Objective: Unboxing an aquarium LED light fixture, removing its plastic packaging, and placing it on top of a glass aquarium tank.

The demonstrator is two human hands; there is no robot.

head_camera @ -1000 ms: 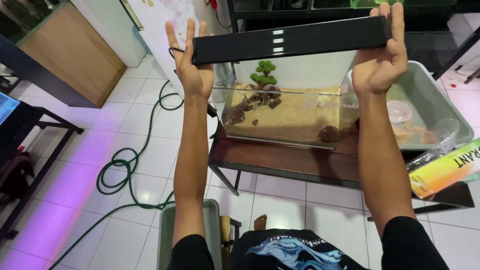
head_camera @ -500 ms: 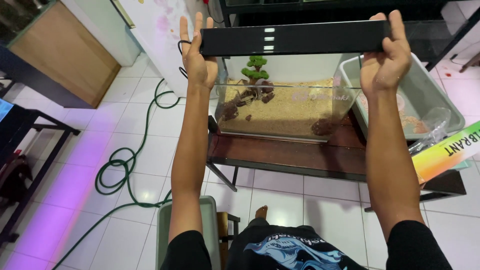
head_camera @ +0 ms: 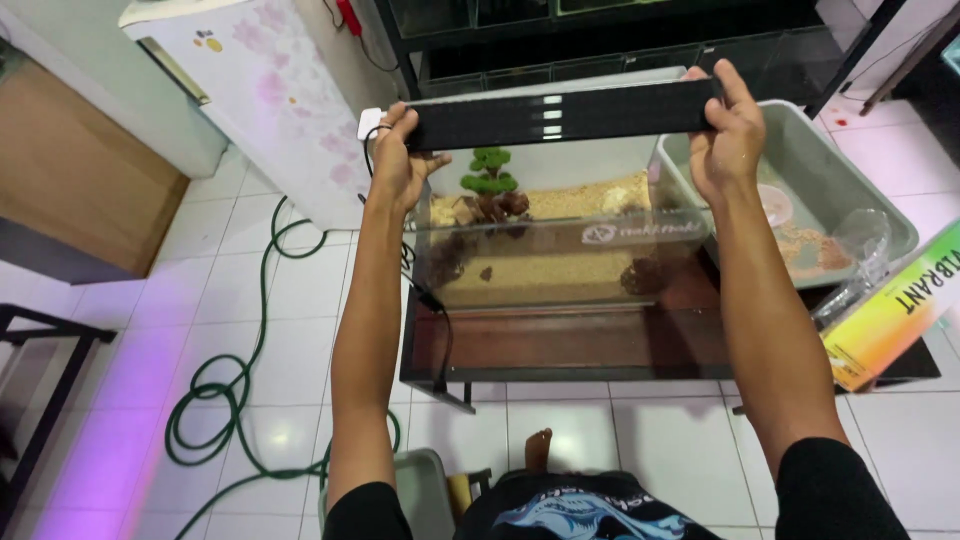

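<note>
One long black light bar [head_camera: 560,115], level

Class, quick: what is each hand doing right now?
Left hand: closed on the left end of the black light bar.
Right hand: closed on its right end.

One glass tank [head_camera: 560,250], one black light bar [head_camera: 560,118], one grey tub [head_camera: 850,190], one green hose [head_camera: 230,400], one small tree [head_camera: 488,180], two hands.
</note>
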